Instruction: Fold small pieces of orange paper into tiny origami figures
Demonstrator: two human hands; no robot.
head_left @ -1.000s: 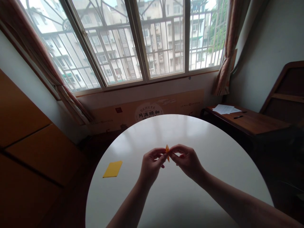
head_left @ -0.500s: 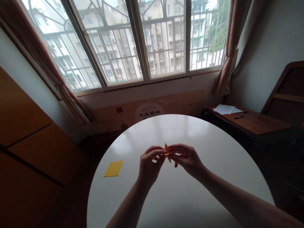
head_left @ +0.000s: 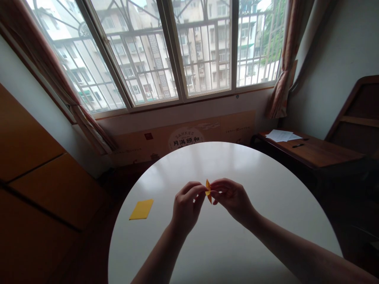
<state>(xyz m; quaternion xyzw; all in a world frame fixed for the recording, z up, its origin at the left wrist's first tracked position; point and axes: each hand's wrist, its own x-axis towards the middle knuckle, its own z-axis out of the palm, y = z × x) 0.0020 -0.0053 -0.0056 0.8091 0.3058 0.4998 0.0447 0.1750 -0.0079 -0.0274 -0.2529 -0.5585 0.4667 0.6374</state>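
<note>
A small folded piece of orange paper is held above the round white table, a little beyond its middle. My left hand pinches its left side with thumb and fingertips. My right hand pinches its right side the same way. Most of the folded paper is hidden between the fingers; only a pointed tip above and one below show. A flat yellow paper sheet lies on the table's left side, well apart from both hands.
A dark wooden side table with white papers and a pen stands to the right. A large barred window with curtains fills the far wall. Wooden furniture stands at the left.
The hands have stayed in nearly the same place. The fingers shifted slightly on the folded paper, which has tilted a little.
</note>
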